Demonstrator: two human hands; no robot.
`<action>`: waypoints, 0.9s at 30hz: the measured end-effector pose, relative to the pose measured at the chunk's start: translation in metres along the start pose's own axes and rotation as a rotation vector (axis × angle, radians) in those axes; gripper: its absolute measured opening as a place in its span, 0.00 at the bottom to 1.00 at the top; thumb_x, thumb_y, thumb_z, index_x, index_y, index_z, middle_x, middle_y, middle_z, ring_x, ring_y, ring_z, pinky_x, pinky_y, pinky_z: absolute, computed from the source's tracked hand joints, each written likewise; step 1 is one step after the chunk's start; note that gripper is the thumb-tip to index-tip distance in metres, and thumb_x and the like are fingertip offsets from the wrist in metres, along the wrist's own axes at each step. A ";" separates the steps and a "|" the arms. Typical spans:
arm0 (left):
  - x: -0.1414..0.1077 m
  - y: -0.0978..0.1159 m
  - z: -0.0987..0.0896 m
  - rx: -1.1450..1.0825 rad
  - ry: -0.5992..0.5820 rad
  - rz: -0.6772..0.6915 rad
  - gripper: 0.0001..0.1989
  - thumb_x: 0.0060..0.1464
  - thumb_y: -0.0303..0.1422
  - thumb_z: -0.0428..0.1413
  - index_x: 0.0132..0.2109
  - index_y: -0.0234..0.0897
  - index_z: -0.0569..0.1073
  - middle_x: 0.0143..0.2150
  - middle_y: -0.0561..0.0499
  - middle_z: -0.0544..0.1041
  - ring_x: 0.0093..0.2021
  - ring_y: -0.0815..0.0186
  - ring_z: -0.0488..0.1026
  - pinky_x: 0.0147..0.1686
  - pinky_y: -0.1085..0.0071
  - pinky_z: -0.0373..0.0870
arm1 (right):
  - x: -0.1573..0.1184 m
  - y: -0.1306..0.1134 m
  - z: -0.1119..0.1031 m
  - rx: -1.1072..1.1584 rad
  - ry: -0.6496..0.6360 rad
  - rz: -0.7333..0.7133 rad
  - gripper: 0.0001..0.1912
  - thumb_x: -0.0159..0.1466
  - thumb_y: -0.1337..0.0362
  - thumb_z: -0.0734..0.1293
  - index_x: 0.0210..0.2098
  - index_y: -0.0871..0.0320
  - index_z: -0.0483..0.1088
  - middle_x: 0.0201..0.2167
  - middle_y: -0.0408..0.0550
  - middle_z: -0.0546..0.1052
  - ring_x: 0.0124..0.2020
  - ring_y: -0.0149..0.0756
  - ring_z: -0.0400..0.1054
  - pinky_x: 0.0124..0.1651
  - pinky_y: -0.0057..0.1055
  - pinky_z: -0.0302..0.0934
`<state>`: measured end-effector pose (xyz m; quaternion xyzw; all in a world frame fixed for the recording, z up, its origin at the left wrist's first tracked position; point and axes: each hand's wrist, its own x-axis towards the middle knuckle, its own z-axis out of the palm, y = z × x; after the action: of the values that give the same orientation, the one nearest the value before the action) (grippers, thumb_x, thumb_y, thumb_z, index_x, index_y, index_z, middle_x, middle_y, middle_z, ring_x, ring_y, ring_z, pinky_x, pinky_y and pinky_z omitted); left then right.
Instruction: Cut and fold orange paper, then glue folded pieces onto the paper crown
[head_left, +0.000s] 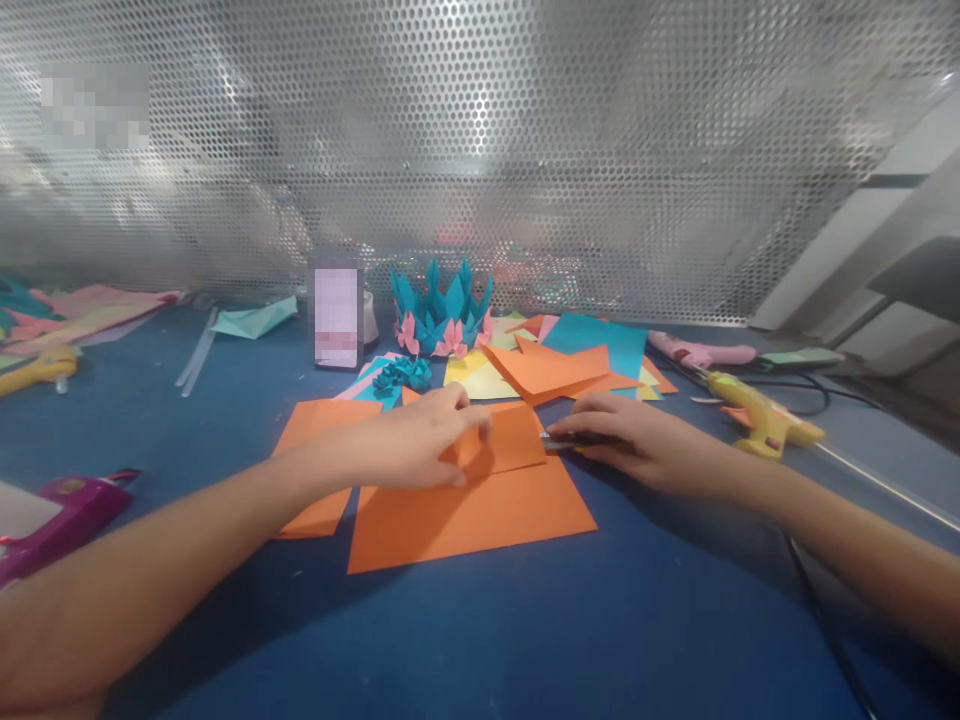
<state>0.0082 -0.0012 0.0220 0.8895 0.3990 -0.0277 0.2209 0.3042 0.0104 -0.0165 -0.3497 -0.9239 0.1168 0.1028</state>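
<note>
A large orange paper sheet [480, 525] lies on the blue table with a smaller folded orange piece [517, 445] over its upper part. My left hand [420, 435] rests on this folded piece, its fingers curled and pinching at the paper. Just right of the paper's edge is my right hand [637, 440], low over the table. Its fingers are closed round a slim tool with a thin silver blade [556, 442], which looks like a craft knife; most of the handle is hidden. Another folded orange sheet [315, 510] sits partly under my left forearm.
Behind the hands stand a blue and pink paper crown [442, 315] and a phone [336, 315]. Coloured papers [600, 340] are piled at the back. A yellow glue gun [765, 415] with a glue stick lies right, a magenta tool [71, 510] left. A black cable [817, 620] runs at right.
</note>
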 end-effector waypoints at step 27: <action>0.017 -0.028 -0.002 -0.218 -0.214 0.130 0.19 0.49 0.44 0.55 0.46 0.41 0.64 0.49 0.48 0.57 0.41 0.65 0.62 0.39 0.69 0.65 | -0.004 0.010 -0.016 -0.054 -0.226 0.007 0.19 0.68 0.57 0.52 0.54 0.37 0.66 0.37 0.47 0.67 0.35 0.35 0.62 0.38 0.33 0.57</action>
<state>-0.0007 0.0276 0.0102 0.8761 0.3157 -0.0643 0.3588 0.3180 0.0177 -0.0043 -0.3401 -0.9311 0.1310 -0.0120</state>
